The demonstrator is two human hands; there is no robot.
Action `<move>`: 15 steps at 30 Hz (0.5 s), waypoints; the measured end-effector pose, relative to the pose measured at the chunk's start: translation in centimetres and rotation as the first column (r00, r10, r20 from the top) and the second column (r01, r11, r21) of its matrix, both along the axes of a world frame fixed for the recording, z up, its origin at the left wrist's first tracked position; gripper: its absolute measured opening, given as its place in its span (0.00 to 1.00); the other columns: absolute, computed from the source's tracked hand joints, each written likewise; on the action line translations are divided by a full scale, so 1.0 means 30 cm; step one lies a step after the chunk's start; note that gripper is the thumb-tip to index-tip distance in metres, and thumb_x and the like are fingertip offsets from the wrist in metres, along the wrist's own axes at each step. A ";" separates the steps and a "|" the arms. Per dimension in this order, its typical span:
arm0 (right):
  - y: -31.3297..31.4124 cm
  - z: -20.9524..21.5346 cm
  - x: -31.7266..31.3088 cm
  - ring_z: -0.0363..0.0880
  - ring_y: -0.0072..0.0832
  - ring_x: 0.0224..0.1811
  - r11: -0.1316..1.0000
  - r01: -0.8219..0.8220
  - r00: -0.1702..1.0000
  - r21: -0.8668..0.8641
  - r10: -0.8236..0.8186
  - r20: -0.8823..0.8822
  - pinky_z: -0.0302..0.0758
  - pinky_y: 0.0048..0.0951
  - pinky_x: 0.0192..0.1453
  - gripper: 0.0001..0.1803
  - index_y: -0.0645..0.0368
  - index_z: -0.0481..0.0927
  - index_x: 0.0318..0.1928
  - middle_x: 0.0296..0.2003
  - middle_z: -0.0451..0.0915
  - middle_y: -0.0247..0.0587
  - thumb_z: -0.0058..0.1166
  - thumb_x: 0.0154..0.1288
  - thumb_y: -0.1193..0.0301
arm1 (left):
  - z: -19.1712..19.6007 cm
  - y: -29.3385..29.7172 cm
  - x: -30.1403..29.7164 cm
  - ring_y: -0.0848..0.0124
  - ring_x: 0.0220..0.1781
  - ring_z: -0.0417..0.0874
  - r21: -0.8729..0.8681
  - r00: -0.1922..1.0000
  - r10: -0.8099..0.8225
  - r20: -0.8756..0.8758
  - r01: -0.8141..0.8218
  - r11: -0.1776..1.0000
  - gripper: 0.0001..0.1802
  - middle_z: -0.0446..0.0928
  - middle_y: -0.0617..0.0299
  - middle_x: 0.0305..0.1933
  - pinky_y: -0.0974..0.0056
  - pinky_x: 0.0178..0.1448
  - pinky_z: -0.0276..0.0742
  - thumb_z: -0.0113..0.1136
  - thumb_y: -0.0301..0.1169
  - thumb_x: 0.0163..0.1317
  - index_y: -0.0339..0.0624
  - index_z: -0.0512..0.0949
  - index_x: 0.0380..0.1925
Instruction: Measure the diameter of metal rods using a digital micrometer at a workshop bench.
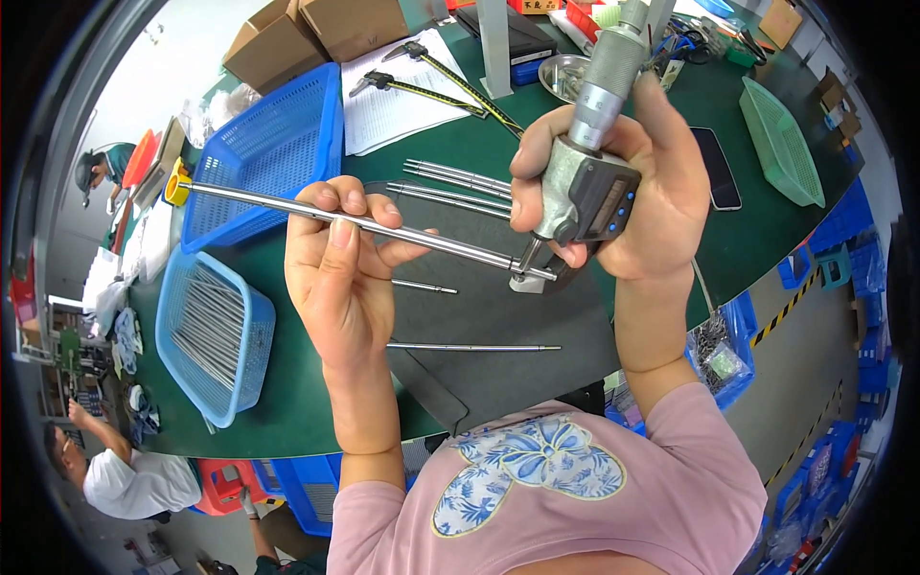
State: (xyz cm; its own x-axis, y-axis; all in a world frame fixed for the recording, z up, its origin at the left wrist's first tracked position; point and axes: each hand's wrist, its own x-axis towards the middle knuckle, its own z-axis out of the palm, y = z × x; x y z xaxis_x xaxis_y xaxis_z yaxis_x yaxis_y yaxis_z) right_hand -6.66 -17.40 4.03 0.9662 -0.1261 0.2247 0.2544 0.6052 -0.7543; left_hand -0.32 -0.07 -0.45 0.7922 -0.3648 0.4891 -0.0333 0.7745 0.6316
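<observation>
My left hand [337,264] pinches a long thin steel rod [287,204] between thumb and fingers, and the rod slants down to the right. Its right end sits at the measuring jaw of a digital micrometer [585,182]. Wrapped round the micrometer's body is my right hand [661,172], the thimble pointing up and away. Whether the jaw touches the rod is too small to tell. Below and behind lie more steel rods [460,175] on a dark grey mat [517,379], one single rod [474,347] nearest me.
A light blue basket [259,335] full of rods stands at left, an empty-looking blue basket [333,115] behind it. Two calipers [436,93] lie on paper sheets [383,129]. A phone [717,168] and a green basket [781,144] are at right. Two people work at far left.
</observation>
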 end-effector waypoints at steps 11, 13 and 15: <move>-0.028 -0.028 0.008 0.70 0.31 0.11 0.988 -0.089 0.990 -0.124 0.102 0.102 0.65 0.18 0.08 0.37 0.76 0.70 0.30 0.18 0.73 0.59 0.21 0.61 0.49 | -0.005 0.000 0.006 0.67 0.40 0.70 -0.005 1.000 -0.027 0.001 0.027 1.000 0.08 0.59 0.56 0.36 0.58 0.39 0.80 0.40 0.21 0.57 0.35 0.59 0.38; -0.025 -0.025 0.007 0.71 0.31 0.12 0.989 -0.102 0.986 -0.109 0.115 0.123 0.65 0.18 0.08 0.37 0.76 0.70 0.30 0.18 0.73 0.59 0.21 0.61 0.49 | -0.006 0.001 0.008 0.67 0.40 0.70 -0.006 0.999 -0.034 0.005 0.034 0.999 0.08 0.59 0.56 0.36 0.58 0.39 0.80 0.40 0.21 0.57 0.34 0.59 0.38; -0.017 -0.010 -0.001 0.71 0.31 0.12 0.994 -0.057 0.997 -0.095 0.062 0.051 0.65 0.19 0.08 0.38 0.75 0.70 0.29 0.19 0.73 0.59 0.21 0.60 0.47 | -0.007 0.001 0.011 0.67 0.40 0.70 -0.006 0.999 -0.036 0.003 0.036 0.999 0.08 0.59 0.56 0.36 0.57 0.40 0.80 0.41 0.21 0.57 0.35 0.59 0.38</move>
State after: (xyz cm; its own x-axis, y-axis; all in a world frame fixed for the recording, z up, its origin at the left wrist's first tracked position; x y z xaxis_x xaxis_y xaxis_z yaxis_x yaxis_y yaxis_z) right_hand -6.70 -17.91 3.74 0.9576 -0.0449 0.2846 0.2619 0.5478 -0.7946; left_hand 0.00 -0.04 -0.67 0.7773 -0.3903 0.4935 -0.0065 0.7792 0.6267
